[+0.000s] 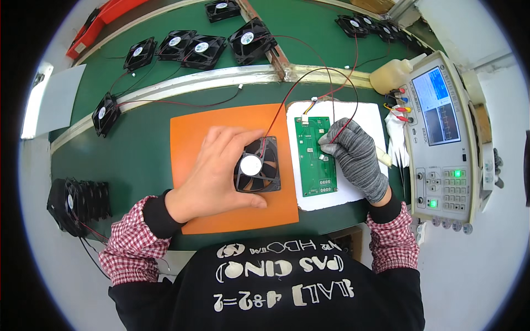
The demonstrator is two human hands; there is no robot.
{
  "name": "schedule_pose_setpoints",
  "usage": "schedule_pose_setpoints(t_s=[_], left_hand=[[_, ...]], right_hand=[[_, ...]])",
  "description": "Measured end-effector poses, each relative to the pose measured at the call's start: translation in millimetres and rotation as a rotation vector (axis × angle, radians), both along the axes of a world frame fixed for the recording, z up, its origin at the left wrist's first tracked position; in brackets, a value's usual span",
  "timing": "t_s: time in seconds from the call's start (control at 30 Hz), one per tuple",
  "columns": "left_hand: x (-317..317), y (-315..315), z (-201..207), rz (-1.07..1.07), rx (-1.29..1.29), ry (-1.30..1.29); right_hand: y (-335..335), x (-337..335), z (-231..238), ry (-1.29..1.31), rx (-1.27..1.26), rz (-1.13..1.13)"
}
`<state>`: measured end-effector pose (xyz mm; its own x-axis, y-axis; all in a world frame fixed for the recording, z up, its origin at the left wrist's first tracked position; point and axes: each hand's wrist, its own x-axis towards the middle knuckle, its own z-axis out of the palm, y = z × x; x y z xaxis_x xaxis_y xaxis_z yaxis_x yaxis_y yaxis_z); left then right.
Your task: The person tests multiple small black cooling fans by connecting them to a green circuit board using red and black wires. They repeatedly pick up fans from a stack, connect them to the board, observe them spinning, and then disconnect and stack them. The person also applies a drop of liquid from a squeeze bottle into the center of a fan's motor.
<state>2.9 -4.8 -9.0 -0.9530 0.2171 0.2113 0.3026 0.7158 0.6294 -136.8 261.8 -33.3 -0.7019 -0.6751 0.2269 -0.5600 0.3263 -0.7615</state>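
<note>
My bare left hand (212, 170) is closed round a black square cooling fan (269, 175) with a white round label, on an orange mat (232, 217). From the fan a red and black cable (284, 103) arcs up and over to my right hand (356, 157), which wears a grey knit glove. Its fingers pinch the cable's end over the right edge of a green circuit board (310, 179). The fingers hide the cable's tip, so I cannot tell whether it is plugged in. Under the board lies a white pad (359, 203).
A test instrument (441, 138) with a lit screen stands at the right, beside tweezers (401, 174) and a yellowish bottle (389, 76). More fans (203, 51) sit behind a metal rail (193, 83). A fan stack (83, 198) is at the left.
</note>
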Motion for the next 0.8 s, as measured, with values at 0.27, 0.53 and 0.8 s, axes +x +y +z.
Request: schedule_pose_setpoints(t_s=[0.27,0.53,0.8], left_hand=[[1,5,1,0.036,-0.077,0.132],[38,12,49,0.151,-0.359,1.143],[46,-16,77,-0.501,0.923,-0.083]], right_hand=[[1,-7,2,-0.048,0.032,0.044],[2,-3,-5,0.099,0.009,0.017],[2,-6,-4,0.147,-0.013,0.045]])
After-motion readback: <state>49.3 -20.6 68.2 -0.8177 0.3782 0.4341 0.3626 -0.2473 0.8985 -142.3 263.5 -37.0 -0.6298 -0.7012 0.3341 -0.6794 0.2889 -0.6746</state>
